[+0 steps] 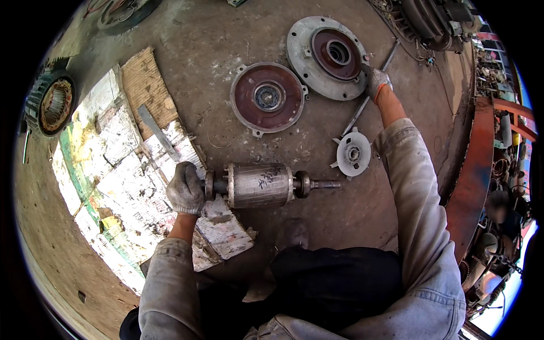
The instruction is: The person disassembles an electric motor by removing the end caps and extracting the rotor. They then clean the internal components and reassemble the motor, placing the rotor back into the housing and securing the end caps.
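My left hand, in a grey work glove, is closed around the left end of a motor rotor. The rotor lies crosswise before me, with a bearing near each end and its bare shaft pointing right. Out at arm's length, my gloved right hand is closed at the right rim of a wide grey flanged end cover. A thin metal rod runs along the same line as that hand; whether the fingers hold the rod or the rim is hidden. A smaller dark red end cover lies left of the flanged one.
A white plastic fan lies right of the rotor. On the left, stained cardboard carries a flat metal bar. Farther left stands a motor housing. An orange steel beam borders cluttered parts at right.
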The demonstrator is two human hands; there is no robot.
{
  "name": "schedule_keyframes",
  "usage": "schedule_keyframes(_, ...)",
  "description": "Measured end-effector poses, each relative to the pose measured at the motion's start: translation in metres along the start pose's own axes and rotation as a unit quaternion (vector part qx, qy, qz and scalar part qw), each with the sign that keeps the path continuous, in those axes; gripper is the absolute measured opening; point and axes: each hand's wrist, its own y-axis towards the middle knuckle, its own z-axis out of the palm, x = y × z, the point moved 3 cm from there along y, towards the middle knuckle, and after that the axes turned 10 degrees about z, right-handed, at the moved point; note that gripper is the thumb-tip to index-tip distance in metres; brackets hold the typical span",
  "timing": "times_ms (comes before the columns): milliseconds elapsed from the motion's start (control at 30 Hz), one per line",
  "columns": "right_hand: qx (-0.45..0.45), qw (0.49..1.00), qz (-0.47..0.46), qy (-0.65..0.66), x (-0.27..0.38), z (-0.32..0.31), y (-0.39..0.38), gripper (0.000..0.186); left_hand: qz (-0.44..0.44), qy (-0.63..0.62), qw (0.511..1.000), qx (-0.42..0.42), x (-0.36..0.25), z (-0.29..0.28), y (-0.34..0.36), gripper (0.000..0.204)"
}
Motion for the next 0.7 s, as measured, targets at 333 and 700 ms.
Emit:
schedule_keyframes(333, 0.176, 0.539, 0.218, 0.794, 0.032, -0.012, -0.034, 0.048, -0.002, 0.005, 1.000, -0.007, -0.004, 0.001, 0.002, 0.024)
schedule_keyframes(700, 0.069, 0.626, 0.168, 0.759, 0.038, 0.008, -0.085, 0.049, 0.042, 0.048, 0.998, 0.008, -0.004, 0.003, 0.003, 0.022)
